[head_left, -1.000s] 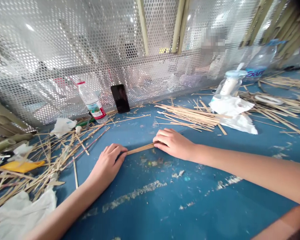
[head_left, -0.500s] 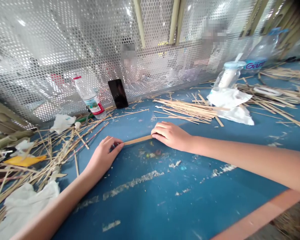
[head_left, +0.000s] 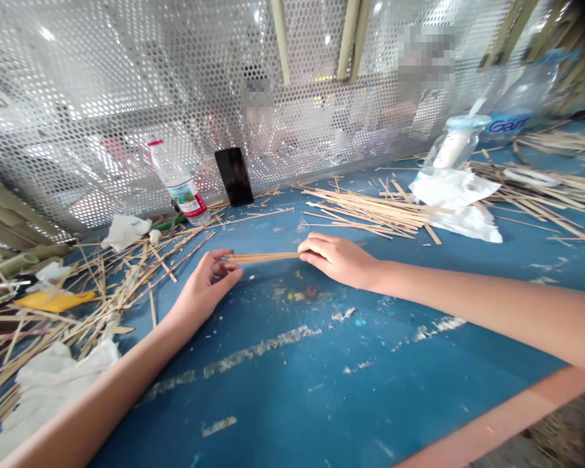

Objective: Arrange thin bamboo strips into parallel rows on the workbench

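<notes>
A small bundle of thin bamboo strips (head_left: 263,257) lies level just above the blue table (head_left: 322,390), held at both ends. My left hand (head_left: 205,286) pinches its left end between thumb and fingers. My right hand (head_left: 338,259) is curled over its right end, fingers closed on the strips. Both forearms reach in from the lower edge of the view.
A heap of bamboo strips (head_left: 375,211) lies behind my right hand, more scattered strips (head_left: 102,292) at the left. A water bottle (head_left: 180,188) and a black phone (head_left: 234,175) lean on the perforated metal screen (head_left: 127,97). White tissues (head_left: 455,201) and a capped bottle (head_left: 451,143) sit at right.
The strips have come up off the table and now lie level between my hands. My left hand has opened its grip into a pinch at the end and shifted slightly up.
</notes>
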Action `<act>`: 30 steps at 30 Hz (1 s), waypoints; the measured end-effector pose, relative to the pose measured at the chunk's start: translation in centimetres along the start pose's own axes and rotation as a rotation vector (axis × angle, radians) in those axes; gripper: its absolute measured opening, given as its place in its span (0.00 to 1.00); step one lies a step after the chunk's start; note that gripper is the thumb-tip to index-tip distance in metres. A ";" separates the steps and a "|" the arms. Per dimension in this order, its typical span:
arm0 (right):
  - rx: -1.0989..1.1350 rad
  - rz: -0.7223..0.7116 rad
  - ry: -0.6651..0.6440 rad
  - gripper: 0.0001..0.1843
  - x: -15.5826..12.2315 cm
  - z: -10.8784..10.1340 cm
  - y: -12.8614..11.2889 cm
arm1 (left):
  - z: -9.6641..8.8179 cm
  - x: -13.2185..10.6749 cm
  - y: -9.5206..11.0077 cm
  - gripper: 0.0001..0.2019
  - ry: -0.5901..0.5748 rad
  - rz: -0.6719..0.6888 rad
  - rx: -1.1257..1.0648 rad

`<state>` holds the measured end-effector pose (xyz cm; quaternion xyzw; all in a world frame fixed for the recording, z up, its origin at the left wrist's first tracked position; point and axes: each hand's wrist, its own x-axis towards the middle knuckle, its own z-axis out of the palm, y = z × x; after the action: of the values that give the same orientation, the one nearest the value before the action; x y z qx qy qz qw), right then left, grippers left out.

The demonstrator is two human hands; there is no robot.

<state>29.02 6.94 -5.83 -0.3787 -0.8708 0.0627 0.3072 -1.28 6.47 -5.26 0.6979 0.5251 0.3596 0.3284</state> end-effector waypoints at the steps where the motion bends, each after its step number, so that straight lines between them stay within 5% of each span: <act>1: 0.000 0.004 -0.001 0.11 0.0 0.0 -0.1 | 0.0 0.0 0.1 0.29 0.015 0.004 -0.003; 9: -0.104 -0.055 -0.058 0.12 0.4 0.2 0.6 | 0.0 -0.2 0.3 0.22 0.032 0.058 0.314; 14: -0.178 -0.003 -0.041 0.11 0.2 0.2 0.6 | 0.3 -0.2 0.5 0.33 0.023 0.053 0.540; 18: -0.217 0.034 -0.053 0.10 0.1 0.3 0.5 | 0.7 -0.4 0.9 0.37 -0.122 0.030 0.641; 25: -0.180 0.034 -0.063 0.09 0.2 0.3 0.6 | 0.9 -0.9 0.8 0.40 -0.282 0.118 0.657; 30: -0.135 0.000 -0.075 0.12 0.4 -0.2 0.3 | 0.8 -0.8 0.6 0.42 -0.195 0.006 0.509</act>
<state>29.15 7.41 -5.62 -0.3960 -0.8839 0.0182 0.2481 -0.47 5.48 -5.32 0.7909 0.5625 0.1479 0.1903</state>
